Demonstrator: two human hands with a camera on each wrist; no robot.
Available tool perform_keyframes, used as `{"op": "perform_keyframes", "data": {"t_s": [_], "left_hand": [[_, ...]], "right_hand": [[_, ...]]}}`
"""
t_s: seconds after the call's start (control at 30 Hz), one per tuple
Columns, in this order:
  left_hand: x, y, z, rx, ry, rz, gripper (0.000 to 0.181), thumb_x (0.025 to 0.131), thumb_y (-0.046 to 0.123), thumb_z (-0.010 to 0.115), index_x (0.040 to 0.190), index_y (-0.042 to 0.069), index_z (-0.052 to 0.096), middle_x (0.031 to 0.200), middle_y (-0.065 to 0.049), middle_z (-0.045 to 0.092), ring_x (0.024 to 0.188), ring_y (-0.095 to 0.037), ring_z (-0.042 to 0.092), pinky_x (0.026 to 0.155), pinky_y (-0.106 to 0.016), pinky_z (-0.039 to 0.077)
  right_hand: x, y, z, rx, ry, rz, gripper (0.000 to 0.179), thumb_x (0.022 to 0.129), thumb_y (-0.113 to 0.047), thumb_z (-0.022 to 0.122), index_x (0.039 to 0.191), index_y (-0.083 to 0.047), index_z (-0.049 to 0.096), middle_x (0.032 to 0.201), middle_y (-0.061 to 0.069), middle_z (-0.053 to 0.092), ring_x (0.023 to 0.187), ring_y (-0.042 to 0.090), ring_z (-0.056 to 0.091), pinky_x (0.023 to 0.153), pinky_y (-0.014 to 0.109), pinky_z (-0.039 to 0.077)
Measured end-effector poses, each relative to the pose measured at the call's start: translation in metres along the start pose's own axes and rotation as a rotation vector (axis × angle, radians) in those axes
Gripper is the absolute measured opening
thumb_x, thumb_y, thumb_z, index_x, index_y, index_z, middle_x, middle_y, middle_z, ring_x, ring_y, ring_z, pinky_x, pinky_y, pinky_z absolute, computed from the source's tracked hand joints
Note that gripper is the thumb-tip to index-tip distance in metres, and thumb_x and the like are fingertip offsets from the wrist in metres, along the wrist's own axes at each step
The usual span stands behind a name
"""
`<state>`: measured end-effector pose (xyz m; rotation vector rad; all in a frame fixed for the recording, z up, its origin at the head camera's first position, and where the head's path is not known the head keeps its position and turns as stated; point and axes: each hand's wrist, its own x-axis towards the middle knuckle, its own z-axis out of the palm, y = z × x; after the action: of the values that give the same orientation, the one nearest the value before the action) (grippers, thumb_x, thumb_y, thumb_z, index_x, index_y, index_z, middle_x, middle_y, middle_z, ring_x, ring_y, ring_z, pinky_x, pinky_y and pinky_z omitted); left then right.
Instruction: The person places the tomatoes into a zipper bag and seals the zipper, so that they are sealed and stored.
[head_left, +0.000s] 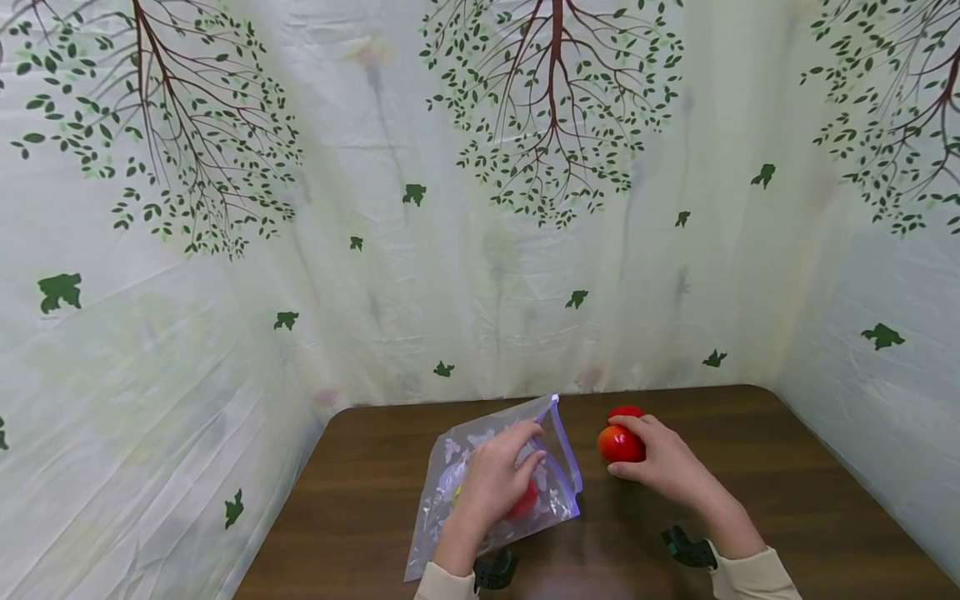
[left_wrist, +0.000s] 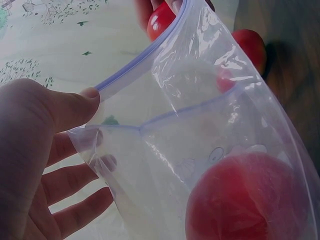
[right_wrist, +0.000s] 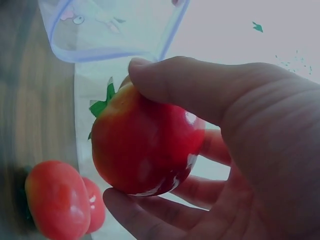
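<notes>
The right hand (head_left: 667, 462) grasps a red tomato (right_wrist: 145, 140) with a green calyx, thumb on one side and fingers on the other, just above the wooden table (head_left: 360, 492) and beside the open zip bag (head_left: 438, 500). The left hand (head_left: 491, 475) pinches the bag near its purple zip strip (left_wrist: 137, 65). Inside lies a red round item (left_wrist: 245, 200) (the hand partly blocks the yellow one (head_left: 457, 494)). Two more tomatoes (right_wrist: 57, 200) sit near the held one; a leaf-printed curtain (head_left: 495, 333) hangs behind.
</notes>
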<state>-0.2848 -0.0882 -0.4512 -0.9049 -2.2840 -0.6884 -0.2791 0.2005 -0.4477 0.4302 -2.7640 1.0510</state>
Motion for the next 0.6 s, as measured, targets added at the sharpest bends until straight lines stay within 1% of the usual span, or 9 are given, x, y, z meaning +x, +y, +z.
{"op": "perform_keyframes", "data": {"t_s": [0.2, 0.33, 0.5, 0.6], "left_hand": [[-0.001, 0.000, 0.000, 0.006, 0.005, 0.003, 0.031, 0.090, 0.019, 0.078, 0.119, 0.018, 0.067, 0.120, 0.004, 0.070, 0.112, -0.013, 0.066, 0.092, -0.034, 0.054], [-0.001, 0.000, -0.001, 0.005, -0.002, -0.009, 0.030, 0.090, 0.019, 0.078, 0.118, 0.019, 0.067, 0.120, 0.005, 0.070, 0.113, -0.012, 0.065, 0.093, -0.033, 0.054], [0.000, 0.001, -0.002, 0.008, -0.004, -0.018, 0.029, 0.090, 0.020, 0.077, 0.118, 0.019, 0.067, 0.120, 0.005, 0.070, 0.113, -0.012, 0.065, 0.093, -0.033, 0.054], [0.000, 0.001, -0.003, 0.008, -0.009, -0.020, 0.029, 0.091, 0.020, 0.077, 0.118, 0.019, 0.067, 0.119, 0.005, 0.070, 0.111, -0.012, 0.066, 0.093, -0.032, 0.054]], "right_hand": [[0.002, -0.004, 0.005, 0.016, 0.007, -0.026, 0.067, 0.079, -0.035, 0.087, 0.136, -0.016, 0.058, 0.130, 0.013, 0.059, 0.109, 0.035, 0.060, 0.083, 0.052, 0.057], [0.002, -0.007, 0.010, 0.026, 0.009, -0.022, 0.069, 0.078, -0.038, 0.087, 0.137, -0.019, 0.058, 0.132, 0.010, 0.060, 0.111, 0.034, 0.060, 0.084, 0.052, 0.056], [0.002, -0.010, 0.016, 0.066, -0.007, -0.022, 0.072, 0.077, -0.041, 0.086, 0.139, -0.020, 0.056, 0.133, 0.007, 0.061, 0.111, 0.031, 0.061, 0.086, 0.051, 0.056], [0.002, -0.012, 0.019, 0.098, -0.015, -0.018, 0.072, 0.078, -0.039, 0.086, 0.140, -0.019, 0.055, 0.132, 0.007, 0.062, 0.110, 0.030, 0.062, 0.086, 0.051, 0.056]]}}
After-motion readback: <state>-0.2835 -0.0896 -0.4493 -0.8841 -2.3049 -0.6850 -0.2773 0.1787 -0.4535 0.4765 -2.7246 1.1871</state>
